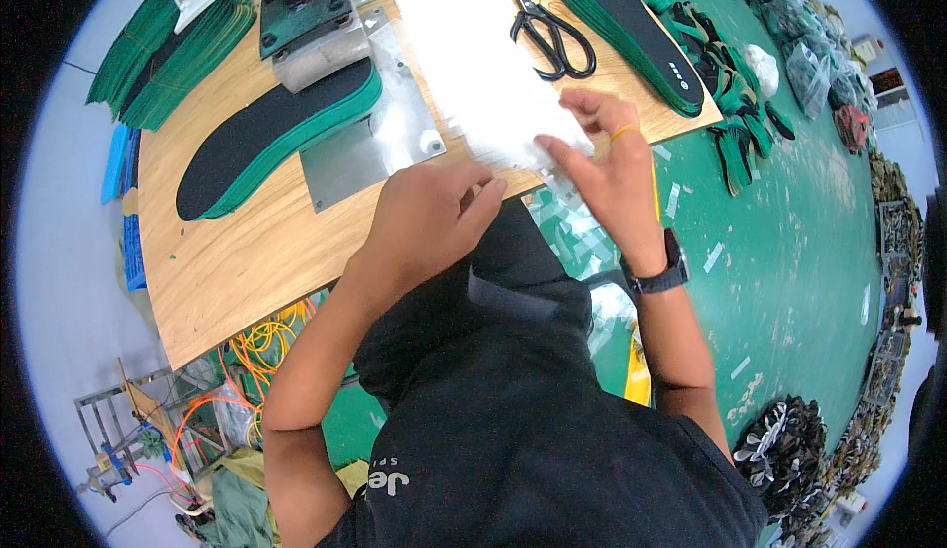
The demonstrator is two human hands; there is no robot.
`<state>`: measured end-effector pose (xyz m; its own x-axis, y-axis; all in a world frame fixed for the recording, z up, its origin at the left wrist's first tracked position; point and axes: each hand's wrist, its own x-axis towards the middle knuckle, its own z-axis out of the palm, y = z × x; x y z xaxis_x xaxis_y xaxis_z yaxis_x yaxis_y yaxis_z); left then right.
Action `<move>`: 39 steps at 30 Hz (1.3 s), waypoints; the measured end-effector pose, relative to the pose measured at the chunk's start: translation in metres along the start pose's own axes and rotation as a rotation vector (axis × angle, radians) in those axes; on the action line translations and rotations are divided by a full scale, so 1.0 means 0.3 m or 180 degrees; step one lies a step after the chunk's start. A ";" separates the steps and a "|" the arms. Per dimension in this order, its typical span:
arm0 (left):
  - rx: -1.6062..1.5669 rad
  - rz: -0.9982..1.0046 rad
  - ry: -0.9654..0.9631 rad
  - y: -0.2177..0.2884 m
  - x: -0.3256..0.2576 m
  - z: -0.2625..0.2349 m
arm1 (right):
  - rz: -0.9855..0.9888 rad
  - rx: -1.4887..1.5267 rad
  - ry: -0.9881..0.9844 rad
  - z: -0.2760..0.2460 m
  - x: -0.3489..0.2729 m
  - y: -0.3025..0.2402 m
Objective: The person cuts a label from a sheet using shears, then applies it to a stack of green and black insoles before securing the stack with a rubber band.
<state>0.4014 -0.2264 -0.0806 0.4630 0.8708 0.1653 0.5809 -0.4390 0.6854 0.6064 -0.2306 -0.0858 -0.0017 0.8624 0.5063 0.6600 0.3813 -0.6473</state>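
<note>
A bright white stack of thin sheets (464,65) runs from the top of the table toward me, its near end ragged and overexposed. At its near right corner my right hand (617,158) closes thumb and fingers around the edge. My left hand (424,218) is beside the stack's near left corner, fingers curled and thumb against the index finger; anything in the pinch is too small to make out. To its left, a stack of black-topped green insoles (276,139) lies partly under the metal press head (316,50), over a steel plate (340,168).
Black-handled scissors (552,40) and another insole stack (631,30) lie right of the sheets. More insoles (187,55) stand at the far left. Cut scraps (577,232) litter the green floor (789,252). Orange and yellow hoses (266,341) hang below the wooden table (197,292).
</note>
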 end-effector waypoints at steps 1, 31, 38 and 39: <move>0.0023 -0.0044 -0.0095 0.001 -0.005 0.003 | -0.0266 -0.0311 -0.0038 0.000 -0.021 0.023; -0.3650 -0.0945 0.0320 -0.106 -0.094 -0.038 | 0.0144 -0.1338 -0.0436 0.066 0.331 0.212; -0.3231 -0.1083 0.0231 -0.105 -0.088 -0.062 | 0.0164 -0.1586 -0.0981 0.065 0.445 0.261; -0.3339 -0.0982 0.0195 -0.105 -0.081 -0.058 | 0.0169 -0.1450 -0.0778 0.056 0.447 0.286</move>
<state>0.3601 -0.2299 -0.0938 0.3446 0.9332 -0.1021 -0.2063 0.1814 0.9615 0.6502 -0.0767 -0.0830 -0.0988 0.9500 0.2963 0.9239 0.1982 -0.3273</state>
